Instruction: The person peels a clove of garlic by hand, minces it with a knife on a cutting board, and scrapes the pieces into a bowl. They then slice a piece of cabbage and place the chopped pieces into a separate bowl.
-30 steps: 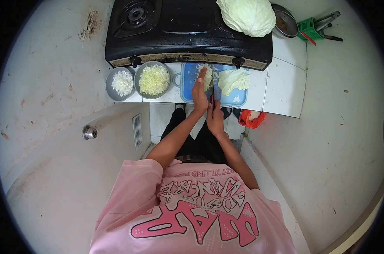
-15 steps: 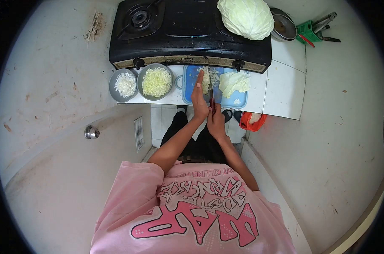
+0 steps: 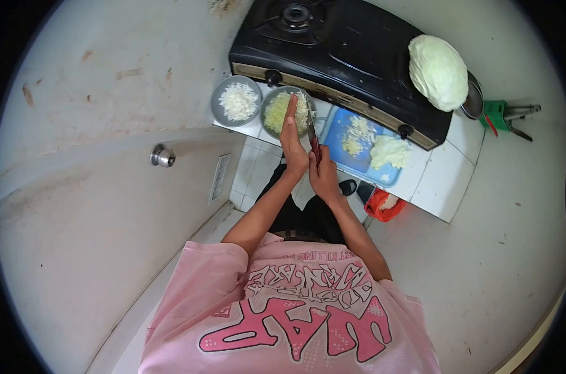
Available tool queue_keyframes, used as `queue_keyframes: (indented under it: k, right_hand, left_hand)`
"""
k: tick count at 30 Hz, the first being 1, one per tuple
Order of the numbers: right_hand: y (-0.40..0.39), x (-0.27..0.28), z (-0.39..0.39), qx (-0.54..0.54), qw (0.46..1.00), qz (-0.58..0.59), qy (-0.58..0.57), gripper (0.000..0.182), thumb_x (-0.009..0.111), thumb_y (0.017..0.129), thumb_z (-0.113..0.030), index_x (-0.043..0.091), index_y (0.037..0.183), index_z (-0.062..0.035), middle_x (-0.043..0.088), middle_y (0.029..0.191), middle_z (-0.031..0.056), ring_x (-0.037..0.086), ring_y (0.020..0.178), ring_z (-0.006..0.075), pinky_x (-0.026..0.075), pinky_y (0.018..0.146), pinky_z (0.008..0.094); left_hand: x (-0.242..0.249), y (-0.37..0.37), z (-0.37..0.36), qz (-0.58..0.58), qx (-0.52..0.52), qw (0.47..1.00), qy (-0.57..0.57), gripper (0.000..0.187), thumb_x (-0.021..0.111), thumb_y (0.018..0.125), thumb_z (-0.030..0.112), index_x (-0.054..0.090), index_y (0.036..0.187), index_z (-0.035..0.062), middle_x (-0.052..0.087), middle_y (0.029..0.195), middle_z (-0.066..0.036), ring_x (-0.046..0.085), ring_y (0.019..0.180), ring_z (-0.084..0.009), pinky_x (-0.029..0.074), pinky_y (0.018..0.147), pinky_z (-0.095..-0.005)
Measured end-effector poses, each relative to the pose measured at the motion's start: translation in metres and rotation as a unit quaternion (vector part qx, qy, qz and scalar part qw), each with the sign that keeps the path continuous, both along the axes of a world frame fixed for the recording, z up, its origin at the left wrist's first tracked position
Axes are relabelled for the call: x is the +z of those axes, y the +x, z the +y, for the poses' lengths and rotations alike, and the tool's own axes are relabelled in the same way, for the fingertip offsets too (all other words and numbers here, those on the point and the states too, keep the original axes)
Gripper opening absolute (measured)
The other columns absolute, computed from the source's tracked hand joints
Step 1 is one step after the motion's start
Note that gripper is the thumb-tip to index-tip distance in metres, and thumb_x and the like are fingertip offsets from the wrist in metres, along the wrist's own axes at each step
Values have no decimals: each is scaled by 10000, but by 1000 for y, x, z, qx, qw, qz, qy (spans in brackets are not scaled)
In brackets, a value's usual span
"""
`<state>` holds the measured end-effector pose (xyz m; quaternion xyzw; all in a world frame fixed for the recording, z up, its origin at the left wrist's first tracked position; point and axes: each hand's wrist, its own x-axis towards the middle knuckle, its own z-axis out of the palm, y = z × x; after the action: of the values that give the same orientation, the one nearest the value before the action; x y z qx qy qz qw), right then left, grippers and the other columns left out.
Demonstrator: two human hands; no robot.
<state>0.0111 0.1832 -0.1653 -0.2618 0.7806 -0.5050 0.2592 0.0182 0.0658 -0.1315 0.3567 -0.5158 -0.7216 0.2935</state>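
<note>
My right hand [image 3: 324, 176] grips the dark red handle of a knife [image 3: 313, 134], its blade pointing away from me. My left hand [image 3: 291, 140] is held flat with fingers stretched out, and shredded cabbage [image 3: 302, 111] sits between it and the blade. Both are over a grey bowl [image 3: 265, 126] of yellow-green shreds. To the right, the blue cutting board [image 3: 334, 146] bears more chopped cabbage [image 3: 357, 136] and a pale piece of cabbage leaf [image 3: 390, 152].
A second grey bowl [image 3: 217, 112] with white shreds stands at the left. Behind is a black gas stove [image 3: 351, 47] with a cabbage head [image 3: 439, 71] on it. A pan [image 3: 474, 96], green rack [image 3: 495, 116] and red bag [image 3: 383, 206] are at the right.
Both hands, with the knife and shredded cabbage, have moved from the cutting board to over the bowl of yellow-green shreds. The view has turned, so the counter now slants.
</note>
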Motion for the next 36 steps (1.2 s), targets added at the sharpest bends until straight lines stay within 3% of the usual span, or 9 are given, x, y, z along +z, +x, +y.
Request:
queue_keyframes:
  k: [9,14,19,28,36]
  right_hand:
    - [12,-19,-44,-29,994,8,103,212,555,1027,-155,504,1142,15,663,827,293,676,776,486,501,647,525]
    - [4,3,-41,-57,993,29,103,211,589,1005,-153,544,1119,20,660,815,289,683,756,468,507,632,509]
    - [0,12,-33,-46,990,81,107,241,618,988,-163,571,1144,15,670,848,278,682,780,452,515,676,509]
    - [-5,13,-8,70,982,109,135,274,661,936,-194,623,1148,-25,687,885,250,680,800,444,529,706,509]
    - [-21,31,-18,18,978,111,175,261,662,933,-223,653,1108,-30,693,867,238,692,797,424,537,707,488]
  left_hand:
    - [-41,20,-58,-20,-16,994,108,719,246,1105,535,350,1567,-6,340,1644,-109,270,1532,-242,145,1263,-398]
    - [-66,41,-85,-9,-61,992,109,775,264,1076,610,390,1550,10,382,1621,-117,279,1532,-237,155,1269,-421]
    - [-59,52,-108,-14,-86,988,125,776,265,1074,616,409,1539,12,413,1602,-116,316,1515,-232,173,1266,-407]
    - [-61,56,-130,-34,-154,979,125,735,247,1090,580,455,1515,17,449,1577,-118,355,1494,-232,194,1259,-393]
    - [-61,59,-135,-37,-172,975,135,725,228,1093,574,459,1510,28,449,1580,-90,351,1497,-226,194,1264,-394]
